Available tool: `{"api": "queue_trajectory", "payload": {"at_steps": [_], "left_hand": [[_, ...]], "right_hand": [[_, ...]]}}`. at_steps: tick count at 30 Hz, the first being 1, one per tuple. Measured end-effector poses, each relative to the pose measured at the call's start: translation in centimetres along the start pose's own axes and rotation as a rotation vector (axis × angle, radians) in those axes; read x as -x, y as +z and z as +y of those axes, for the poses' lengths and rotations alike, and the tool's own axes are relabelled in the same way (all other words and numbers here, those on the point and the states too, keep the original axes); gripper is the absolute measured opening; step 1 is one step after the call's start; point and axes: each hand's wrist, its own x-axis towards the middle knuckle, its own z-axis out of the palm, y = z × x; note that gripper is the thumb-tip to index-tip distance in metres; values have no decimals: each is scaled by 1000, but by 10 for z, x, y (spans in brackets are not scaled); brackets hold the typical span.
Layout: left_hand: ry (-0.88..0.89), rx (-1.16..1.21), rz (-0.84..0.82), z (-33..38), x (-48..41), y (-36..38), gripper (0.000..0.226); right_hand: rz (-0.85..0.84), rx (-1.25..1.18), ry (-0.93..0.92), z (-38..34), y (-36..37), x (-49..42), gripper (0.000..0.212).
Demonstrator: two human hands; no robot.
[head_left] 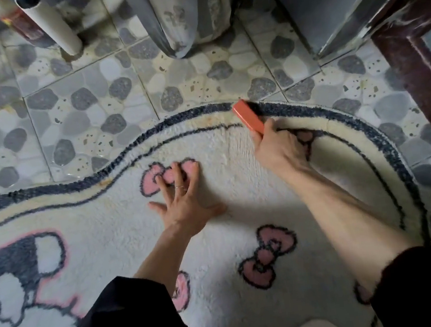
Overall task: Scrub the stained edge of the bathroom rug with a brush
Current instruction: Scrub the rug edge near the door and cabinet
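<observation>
Right hand [278, 147] grips orange brush [248, 116] by near end, upper centre-right of frame; far end sits on rug's [241, 201] dark border w/ yellowish stain [216, 119] just left of it. Left hand [183, 195] mid-frame, fingers spread, presses flat on rug by pink bow [156, 178]. Pebble-tile floor [90, 97] across top.

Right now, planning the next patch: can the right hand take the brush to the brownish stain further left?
Probably yes: the border between brush and stain lies bare; the left hand presses the rug inside it.
</observation>
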Motion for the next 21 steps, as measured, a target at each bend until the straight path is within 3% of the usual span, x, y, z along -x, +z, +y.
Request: {"api": "queue_trajectory", "payload": {"at_steps": [3, 8, 10, 13, 16, 19, 21], "left_hand": [[7, -69, 38, -6, 2, 3, 123], [19, -158, 51, -8, 0, 7, 116], [10, -174, 38, -8, -2, 9, 116], [7, -180, 14, -10, -6, 9, 116], [0, -190, -13, -8, -3, 7, 117], [1, -197, -7, -6, -4, 5, 117], [-5, -214, -10, -5, -1, 5, 117]], "right_hand": [[-12, -74, 54, -15, 1, -9, 44], [-177, -9, -156, 10, 22, 84, 37], [-104, 71, -216, 18, 16, 47, 41], [-12, 6, -48, 2, 2, -9, 47], [60, -13, -64, -12, 27, 27, 48], [-214, 13, -207, 7, 38, 90, 51], [-190, 131, -273, 22, 22, 63, 53]]}}
